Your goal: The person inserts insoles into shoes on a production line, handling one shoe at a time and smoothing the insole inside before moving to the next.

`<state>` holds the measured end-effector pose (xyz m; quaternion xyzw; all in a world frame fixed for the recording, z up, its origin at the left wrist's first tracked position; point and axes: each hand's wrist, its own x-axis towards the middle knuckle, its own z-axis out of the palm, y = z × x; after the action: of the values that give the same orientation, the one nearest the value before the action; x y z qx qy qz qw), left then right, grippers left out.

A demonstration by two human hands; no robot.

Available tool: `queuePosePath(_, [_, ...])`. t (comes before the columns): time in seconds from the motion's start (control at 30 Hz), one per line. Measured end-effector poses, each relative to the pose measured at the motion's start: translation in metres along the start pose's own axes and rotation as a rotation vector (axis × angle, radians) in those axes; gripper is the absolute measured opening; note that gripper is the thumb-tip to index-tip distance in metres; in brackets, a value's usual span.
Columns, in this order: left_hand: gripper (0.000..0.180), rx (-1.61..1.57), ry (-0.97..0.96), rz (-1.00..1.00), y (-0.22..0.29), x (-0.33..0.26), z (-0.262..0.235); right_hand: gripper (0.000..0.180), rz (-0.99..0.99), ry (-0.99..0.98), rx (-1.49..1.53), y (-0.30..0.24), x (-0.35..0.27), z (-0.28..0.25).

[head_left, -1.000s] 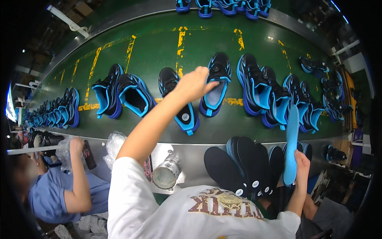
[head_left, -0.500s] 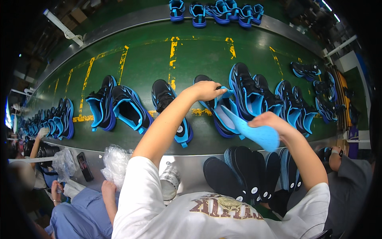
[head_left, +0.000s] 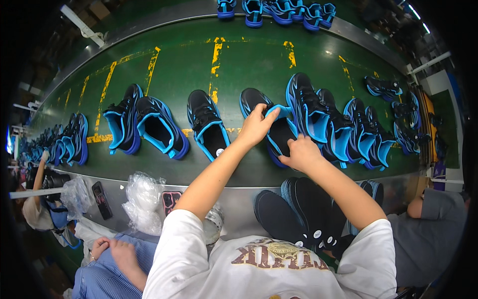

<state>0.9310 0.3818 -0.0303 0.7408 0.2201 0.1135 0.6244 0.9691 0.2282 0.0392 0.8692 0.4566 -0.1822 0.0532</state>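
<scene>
A black-and-blue sneaker [head_left: 254, 99] lies on the green belt with its toe pointing away from me. My left hand [head_left: 259, 125] grips its blue-lined tongue, thumb across the top, pulling the opening wide. Inside the opening lies an insole [head_left: 283, 135], its black face up. At the heel end my right hand [head_left: 303, 153] is closed around the insole's rear, fingers partly inside the shoe; the fingertips are hidden. Another sneaker [head_left: 304, 99] stands close on the right. To the left, a sneaker [head_left: 203, 107] shows a black insole with a round white sticker.
Several dark insoles [head_left: 311, 204] lie on the metal ledge before me. Left of them are a clear plastic bag [head_left: 142, 199] and phones [head_left: 102, 200]. More sneakers [head_left: 124, 119] line the green belt [head_left: 184, 70]. Seated people [head_left: 114, 264] are on both sides.
The insole, earlier held blue side up above the shoe, is now inside it. My right hand moved left to the heel. My left hand shifted slightly down, still at the tongue.
</scene>
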Motion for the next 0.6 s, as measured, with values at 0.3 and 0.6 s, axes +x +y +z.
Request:
queuePosePath(0.3, [0.055,0.175,0.095,-0.07,0.01,0.004,-0.002,0.013,-0.257,0.105,-0.061,0.02,0.031,0.034])
queuePosePath(0.6, [0.051,0.065,0.037,-0.139,0.011,0.004,-0.008,0.014,-0.234,0.059,-0.122,0.016,0.061,0.05])
